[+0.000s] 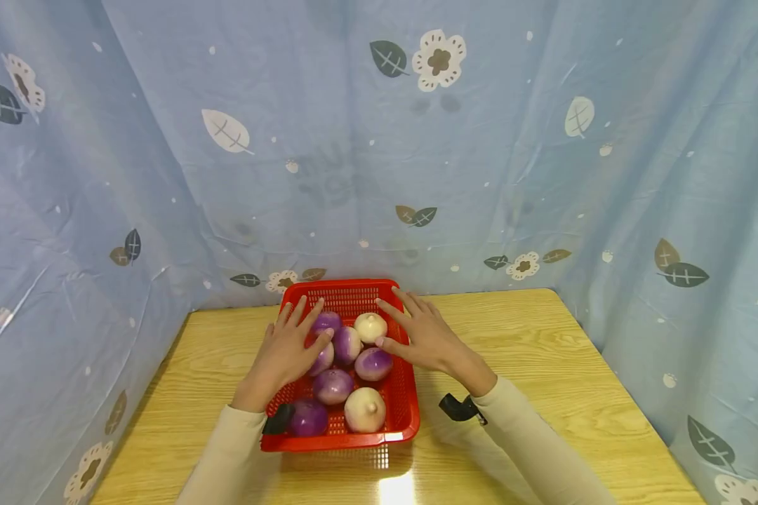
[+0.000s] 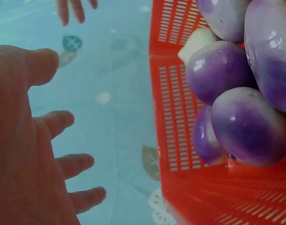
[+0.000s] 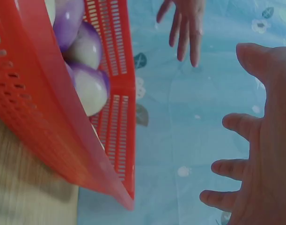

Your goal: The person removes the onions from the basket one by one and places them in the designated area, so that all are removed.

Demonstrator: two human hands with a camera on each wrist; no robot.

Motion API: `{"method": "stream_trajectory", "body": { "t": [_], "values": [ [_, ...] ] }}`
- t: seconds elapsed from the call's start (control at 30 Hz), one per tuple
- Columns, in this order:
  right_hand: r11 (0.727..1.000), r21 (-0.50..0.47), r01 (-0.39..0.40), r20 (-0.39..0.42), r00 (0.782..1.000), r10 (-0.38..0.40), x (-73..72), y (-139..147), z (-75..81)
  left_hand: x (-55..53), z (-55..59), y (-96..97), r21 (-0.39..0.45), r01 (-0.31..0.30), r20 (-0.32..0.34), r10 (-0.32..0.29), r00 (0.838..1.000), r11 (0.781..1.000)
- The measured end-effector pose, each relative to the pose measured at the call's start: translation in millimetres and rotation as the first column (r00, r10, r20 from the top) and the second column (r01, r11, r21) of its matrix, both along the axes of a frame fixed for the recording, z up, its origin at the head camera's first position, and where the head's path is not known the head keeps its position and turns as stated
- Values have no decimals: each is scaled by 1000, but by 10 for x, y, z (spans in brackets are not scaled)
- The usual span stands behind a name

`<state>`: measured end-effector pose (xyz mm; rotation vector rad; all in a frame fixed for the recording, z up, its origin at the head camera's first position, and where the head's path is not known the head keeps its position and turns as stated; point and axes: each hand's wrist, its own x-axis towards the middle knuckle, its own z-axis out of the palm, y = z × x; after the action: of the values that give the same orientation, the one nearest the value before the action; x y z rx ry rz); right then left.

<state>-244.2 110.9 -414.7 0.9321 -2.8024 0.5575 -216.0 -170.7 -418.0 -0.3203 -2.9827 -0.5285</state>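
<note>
A red plastic basket (image 1: 328, 444) with slotted walls holds several purple-and-white turnips (image 1: 333, 387). Two of them show mostly their pale side, such as the white turnip (image 1: 364, 410) at the front. Over the basket's left side, my left hand (image 1: 286, 354) spreads its fingers and holds nothing; it covers part of the turnips in the head view. My right hand (image 1: 428, 338) is likewise spread, above the right rim, with fingertips reaching inward over the basket. Both wrist views show a gap between each hand and the turnips.
The basket stands on a light wood-grain table (image 1: 499, 330), near its back edge. Blue curtains (image 1: 328, 140) with leaf and flower prints enclose the table at the back and both sides. A black strap piece (image 1: 458, 407) shows beside the right wrist.
</note>
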Motion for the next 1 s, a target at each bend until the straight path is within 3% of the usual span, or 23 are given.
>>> {"method": "stream_trajectory", "body": {
  "t": [0.33,0.57,0.77,1.0],
  "values": [
    [995,-17,-94,60,994,95,45,-136,-11,66,32,-206,68,-9,48,5,999,998],
    [983,-73,-166,159,971,176,62,-227,-9,129,14,-333,130,-11,57,4,998,991],
    [981,-58,-186,207,959,194,64,-310,-15,147,-6,-424,165,3,74,-16,997,986],
    [970,-64,-234,205,948,243,72,-397,-16,159,-50,-557,225,11,118,-39,992,974]
  ]
}}
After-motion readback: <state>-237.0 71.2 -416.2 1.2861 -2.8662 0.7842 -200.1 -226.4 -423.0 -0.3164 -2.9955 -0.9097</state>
